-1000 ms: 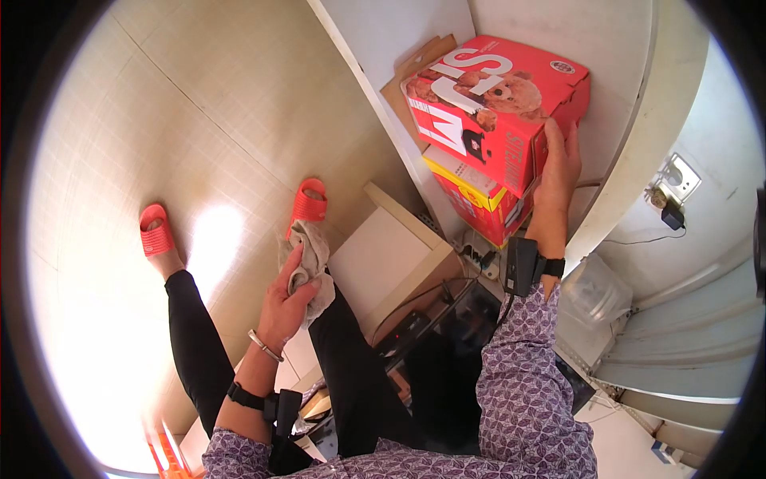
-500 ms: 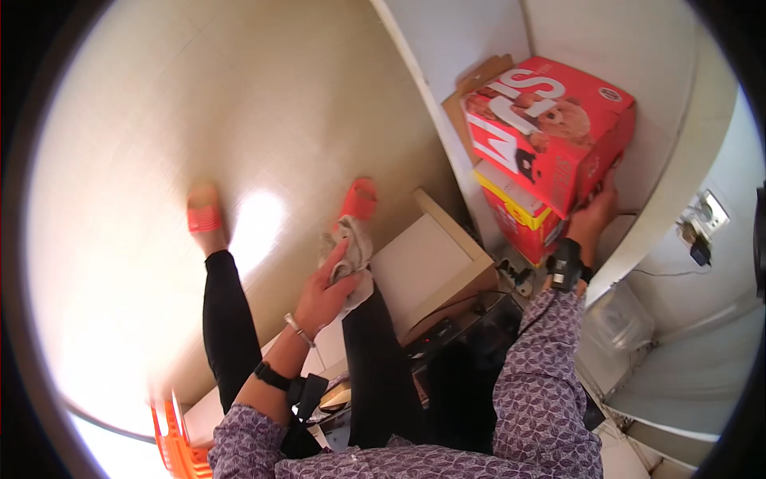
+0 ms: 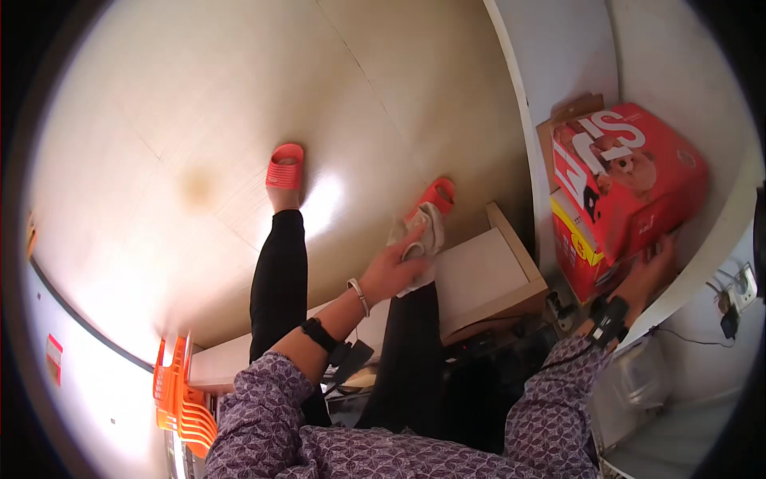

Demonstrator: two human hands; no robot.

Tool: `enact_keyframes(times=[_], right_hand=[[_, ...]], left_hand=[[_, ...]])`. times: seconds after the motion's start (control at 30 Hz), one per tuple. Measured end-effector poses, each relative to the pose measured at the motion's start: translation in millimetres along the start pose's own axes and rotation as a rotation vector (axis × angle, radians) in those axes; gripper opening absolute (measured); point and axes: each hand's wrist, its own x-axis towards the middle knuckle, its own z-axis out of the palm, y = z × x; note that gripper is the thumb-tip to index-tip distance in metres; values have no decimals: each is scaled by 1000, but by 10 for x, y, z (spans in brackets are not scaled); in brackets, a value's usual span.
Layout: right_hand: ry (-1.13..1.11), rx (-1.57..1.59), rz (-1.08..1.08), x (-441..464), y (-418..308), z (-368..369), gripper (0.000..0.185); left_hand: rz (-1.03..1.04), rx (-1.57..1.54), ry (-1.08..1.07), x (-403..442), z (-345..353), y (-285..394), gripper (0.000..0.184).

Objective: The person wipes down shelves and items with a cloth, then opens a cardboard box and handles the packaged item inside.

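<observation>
My left hand (image 3: 391, 271) is closed round a crumpled pale cloth (image 3: 427, 239), held above my leg beside the open drawer. On the right, my right hand (image 3: 648, 275) grips the lower edge of a red cardboard box (image 3: 662, 180) with white letters and a teddy bear picture. That box rests, slightly askew, on a red and yellow box (image 3: 573, 243) in a white recess. My right fingertips are partly hidden at the gap between the two boxes.
A pale open drawer (image 3: 479, 275) juts out by my leg. Orange plastic baskets (image 3: 179, 399) stand at lower left. A wall socket (image 3: 744, 287) with a plugged-in black adapter and cable is at far right. My feet wear red slippers (image 3: 285, 166).
The view has turned left, so the boxes, drawer and both hands appear farther right. My left hand still holds the cloth, and my right hand stays at the red box.
</observation>
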Motion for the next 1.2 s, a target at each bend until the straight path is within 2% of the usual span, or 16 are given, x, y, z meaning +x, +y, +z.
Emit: enact_keyframes(times=[0.03, 0.07, 0.13, 0.2, 0.27, 0.37, 0.5, 0.6, 0.7, 0.77, 0.87, 0.97, 1.0, 1.13, 1.2], right_hand=[[29, 177, 46, -153, -112, 23, 39], [53, 228, -1, -291, 29, -28, 39], [105, 258, 27, -457, -8, -16, 33], [173, 203, 168, -859, -352, 253, 23], [86, 192, 190, -1117, -398, 345, 24], [-79, 166, 197, -1706, -767, 509, 19], [-393, 44, -243, -2451, -1047, 859, 18], [-567, 118, -389, -2693, -1147, 1296, 19], [-677, 159, -520, -2817, -1147, 1907, 20], [-734, 163, -673, -2883, -1164, 2302, 19], [-808, 165, -667, -2994, -1037, 2670, 20], [-889, 63, -759, -3025, -875, 2798, 18], [-880, 74, -748, -3028, -849, 2825, 19], [-866, 86, -676, -3071, -816, 2813, 20], [-857, 102, -599, -3071, -891, 2789, 21]], left_hand=[[36, -15, 29, 25, -42, -69, 69], [70, -29, 61, 8, -90, -95, 69], [-5, -152, 131, -101, -186, -50, 69], [-34, -226, 182, -146, -363, -174, 69], [-25, -243, 232, -156, -571, -460, 70], [107, -488, 285, -303, -679, -476, 69], [194, -736, 165, -651, -606, -14, 68], [170, -741, 129, -661, -635, 56, 68], [135, -900, 71, -794, -835, 273, 63], [116, -886, 128, -771, -982, 202, 64], [140, -854, 187, -643, -1141, 48, 62], [127, -740, 375, -573, -1307, -214, 61], [204, -766, 329, -716, -1337, -7, 60], [200, -677, 498, -1013, -1498, 123, 60], [312, -591, 551, -1160, -1543, 260, 59]])
